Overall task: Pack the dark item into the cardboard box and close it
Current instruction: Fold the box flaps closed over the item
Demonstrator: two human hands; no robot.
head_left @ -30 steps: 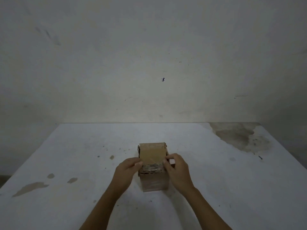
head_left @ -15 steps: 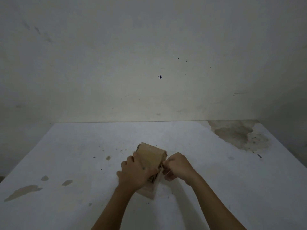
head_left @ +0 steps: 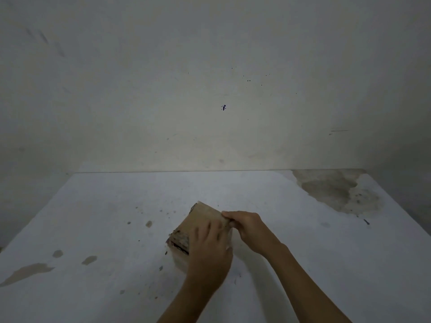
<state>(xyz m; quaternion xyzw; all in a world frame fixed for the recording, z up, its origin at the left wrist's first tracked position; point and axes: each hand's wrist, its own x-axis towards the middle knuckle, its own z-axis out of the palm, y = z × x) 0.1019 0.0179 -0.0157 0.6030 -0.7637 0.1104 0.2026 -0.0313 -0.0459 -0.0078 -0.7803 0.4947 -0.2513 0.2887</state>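
A small brown cardboard box (head_left: 198, 220) stands on the white table (head_left: 303, 252), turned at an angle with its top flaps folded down. My left hand (head_left: 210, 250) lies blurred over the box's near side and top, fingers spread against the flap. My right hand (head_left: 247, 226) pinches the box's upper right edge between thumb and fingers. The dark item is hidden; only a thin dark gap shows at the box's near left edge.
A plain pale wall rises behind the table's far edge (head_left: 210, 171). A large brown stain (head_left: 338, 190) marks the far right of the tabletop, and smaller stains (head_left: 30, 271) lie at the near left.
The box has been turned from square-on to an angle. My left hand slid from its left side across the top and near face; my right hand moved to the upper right edge.
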